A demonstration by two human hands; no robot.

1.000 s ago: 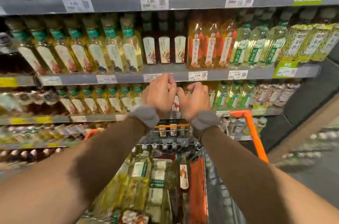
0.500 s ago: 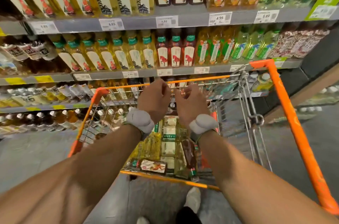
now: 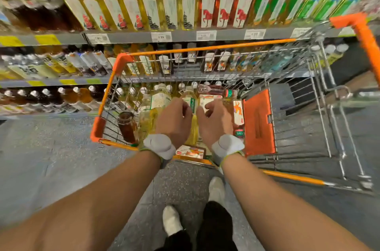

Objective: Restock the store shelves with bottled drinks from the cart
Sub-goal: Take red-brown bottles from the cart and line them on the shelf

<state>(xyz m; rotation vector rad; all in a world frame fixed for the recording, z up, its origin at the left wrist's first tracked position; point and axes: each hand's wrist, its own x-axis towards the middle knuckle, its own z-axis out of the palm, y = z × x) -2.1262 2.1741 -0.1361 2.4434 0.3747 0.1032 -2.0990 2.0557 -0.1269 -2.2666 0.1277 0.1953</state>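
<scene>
An orange-rimmed wire cart (image 3: 207, 46) stands in front of me against the drink shelves (image 3: 185, 35). Inside lie several bottles: yellow tea bottles (image 3: 159, 101), a dark amber bottle (image 3: 126, 125) at the left, a red-labelled one (image 3: 210, 98) further in. My left hand (image 3: 174, 122) and my right hand (image 3: 213, 122) hover side by side just above the bottles, with fingers loosely curled and nothing in them. Between the two hands shows a yellow bottle with a green label (image 3: 193, 129). Grey bands wrap both wrists.
The shelves carry rows of yellow, red and green bottled teas (image 3: 170, 10) with price tags on the edges. An orange seat flap (image 3: 258, 123) stands inside the cart on the right; its handle (image 3: 366, 35) rises at far right. My feet (image 3: 171, 220) stand on the grey floor.
My view has tipped down from the upper shelves to the cart. Both hands have come down together from shelf height to just over the bottles in the cart.
</scene>
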